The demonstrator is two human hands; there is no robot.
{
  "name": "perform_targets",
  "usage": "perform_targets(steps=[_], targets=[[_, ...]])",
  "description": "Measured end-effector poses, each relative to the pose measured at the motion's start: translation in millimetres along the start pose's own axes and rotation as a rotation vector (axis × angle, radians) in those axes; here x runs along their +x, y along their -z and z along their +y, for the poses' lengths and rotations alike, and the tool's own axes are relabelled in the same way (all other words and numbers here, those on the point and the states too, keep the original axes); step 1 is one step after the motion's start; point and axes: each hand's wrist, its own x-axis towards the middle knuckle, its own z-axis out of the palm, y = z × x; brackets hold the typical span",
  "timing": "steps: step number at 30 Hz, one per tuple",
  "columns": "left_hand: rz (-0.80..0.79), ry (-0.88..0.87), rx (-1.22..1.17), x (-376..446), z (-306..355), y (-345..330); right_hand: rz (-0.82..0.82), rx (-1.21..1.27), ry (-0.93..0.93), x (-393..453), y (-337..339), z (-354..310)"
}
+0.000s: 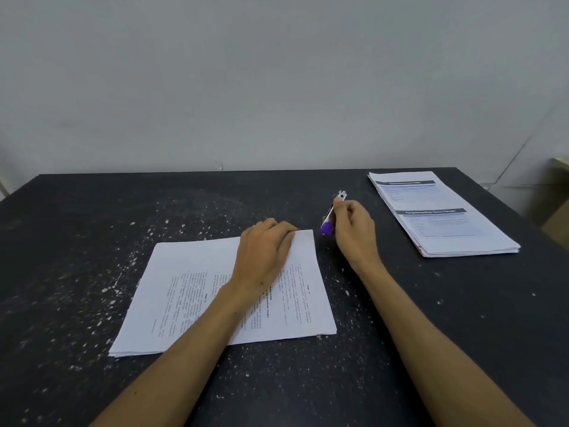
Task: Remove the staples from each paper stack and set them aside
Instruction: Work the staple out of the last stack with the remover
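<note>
On the dark speckled worktop, left hand presses the white printed paper stack's far corner, right hand just beside pinching the purple-handled staple remover.

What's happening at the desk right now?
A person is working at a speckled black table. The left hand presses flat on the far corner of a white printed paper stack in front of them. The right hand holds a metal staple remover with a purple handle just beyond that corner. A second stack with blue headers lies far right.
</note>
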Motion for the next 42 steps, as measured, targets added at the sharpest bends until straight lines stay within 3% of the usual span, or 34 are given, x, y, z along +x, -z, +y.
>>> perform_targets(steps=[4,9,19,31,42], targets=[[-0.063,0.084,-0.027,10,0,3,0.001,0.073,-0.035,4,-11,5],[-0.081,0.108,-0.029,14,-4,-2,-0.154,0.252,-0.064,5,-4,11],[-0.086,0.094,-0.013,13,-5,-4,-0.258,0.232,-0.031,1,0,11],[-0.062,0.106,0.028,14,-4,-4,-0.137,0.129,0.147,-8,-1,9],[-0.023,0.052,0.002,13,-4,-2,-0.138,0.210,0.077,-8,3,9]])
